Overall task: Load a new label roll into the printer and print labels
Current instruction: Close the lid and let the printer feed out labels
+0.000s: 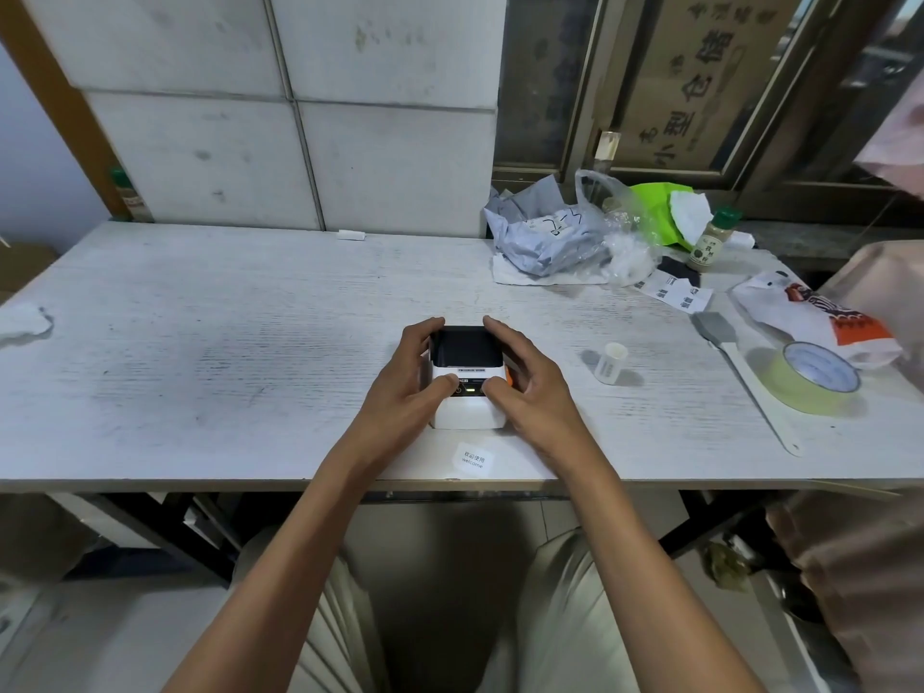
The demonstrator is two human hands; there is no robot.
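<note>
Head view, looking down on a white table (200, 342). Printer (467, 380): small, white, dark lid on top, orange button on its right side, green light lit on the front panel; set near the front edge of the table, about midway along it. Left hand (405, 377): curled round the printer's left side, fingers over the far corner of the lid, thumb pressed on the front panel. Right hand (525, 377): curled round the right side, fingers reaching the far right corner of the lid, thumb on the front panel beside the green light. Printed label (472, 460): white, marked "welcome", flat on the table between the printer and the front edge. Label roll (611, 362): small, white, upright, to the right of the printer and clear of both hands. Tape roll (812, 375): wide, pale green, lying flat toward the right edge. Brush (740, 365): grey head, long white handle, lying between label roll and tape roll. Crumpled bags (560, 232): grey and clear plastic, heaped at the back edge right of centre. Spice bottle (712, 237): green cap, upright near the back right corner. Crumpled tissue (22, 322): at the left edge.
</note>
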